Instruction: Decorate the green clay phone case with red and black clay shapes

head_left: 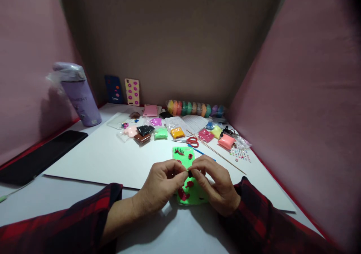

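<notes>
Over a phone case [184, 154] covered in bright green clay, my two hands meet fingertip to fingertip. My left hand [163, 179] is closed in a pinch, and my right hand [216, 182] pinches from the other side. Between their fingertips shows a small piece of black clay [190, 174]. Dark red shapes and a black fringed leaf-like shape decorate the green surface. My fingers hide the middle of the case and part of its right side. Beyond the case lie red-handled scissors [193, 141], a blue thin tool [201, 152] and a wooden stick [222, 157].
Bags of coloured clay, such as black [145, 129] and orange [177, 133], lie across the white board [93, 164]. Behind are a row of clay tubs [194, 108] and two decorated phone cases [132, 92]. A purple tumbler [81, 100] and a black phone [42, 156] are left.
</notes>
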Motion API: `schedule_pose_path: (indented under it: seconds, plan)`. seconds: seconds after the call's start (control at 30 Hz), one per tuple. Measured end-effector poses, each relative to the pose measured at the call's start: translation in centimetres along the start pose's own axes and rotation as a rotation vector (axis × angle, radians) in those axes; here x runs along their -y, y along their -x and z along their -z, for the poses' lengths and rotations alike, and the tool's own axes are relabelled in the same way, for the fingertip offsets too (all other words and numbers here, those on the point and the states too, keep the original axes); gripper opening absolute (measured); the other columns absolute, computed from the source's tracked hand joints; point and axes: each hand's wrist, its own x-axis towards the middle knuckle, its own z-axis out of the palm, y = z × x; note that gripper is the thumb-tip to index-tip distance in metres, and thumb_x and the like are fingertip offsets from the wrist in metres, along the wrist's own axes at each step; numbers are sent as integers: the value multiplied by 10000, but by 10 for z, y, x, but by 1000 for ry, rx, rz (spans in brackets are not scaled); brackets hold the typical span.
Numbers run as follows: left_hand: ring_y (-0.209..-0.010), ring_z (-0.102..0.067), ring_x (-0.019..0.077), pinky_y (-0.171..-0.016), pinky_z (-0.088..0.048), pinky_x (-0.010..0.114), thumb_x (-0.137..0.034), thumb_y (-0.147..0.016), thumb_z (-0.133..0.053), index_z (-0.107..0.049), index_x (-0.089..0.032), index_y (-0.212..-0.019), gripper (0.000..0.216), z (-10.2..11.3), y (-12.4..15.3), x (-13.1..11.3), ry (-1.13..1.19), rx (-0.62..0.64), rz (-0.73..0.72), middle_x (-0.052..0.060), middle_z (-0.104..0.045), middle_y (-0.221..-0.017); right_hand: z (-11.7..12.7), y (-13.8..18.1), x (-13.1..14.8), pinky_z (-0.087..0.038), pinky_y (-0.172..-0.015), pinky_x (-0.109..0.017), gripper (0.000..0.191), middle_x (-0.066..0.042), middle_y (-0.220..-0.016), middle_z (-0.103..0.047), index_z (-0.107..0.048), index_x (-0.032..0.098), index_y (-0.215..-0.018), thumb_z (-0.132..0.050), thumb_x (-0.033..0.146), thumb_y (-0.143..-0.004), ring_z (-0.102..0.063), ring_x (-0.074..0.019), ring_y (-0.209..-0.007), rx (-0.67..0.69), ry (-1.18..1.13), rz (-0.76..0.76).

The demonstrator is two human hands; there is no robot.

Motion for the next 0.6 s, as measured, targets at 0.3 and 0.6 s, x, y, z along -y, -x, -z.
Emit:
schedule_pose_path:
  seconds: [0.3,0.6]
  plan:
    - [-431,-441,50,-449,-420,176,-264,-751,-680,-592,-126,-672,182,1,-1,-5,49,38,30,-51,-522,-514,0,1,-3,-450,-663,-288,125,-44,-774,-586,-597,159,-923,-503,85,-887,-531,-148,-733,19,-11,14]
    - [-434,-495,56,-454,-434,175,-264,-754,-684,-599,-122,-682,180,2,0,-5,59,68,33,-46,-549,-530,-1,3,-4,-436,-631,-288,98,-40,-763,-574,-579,166,-894,-496,114,-901,-513,-147,-703,21,-20,-8]
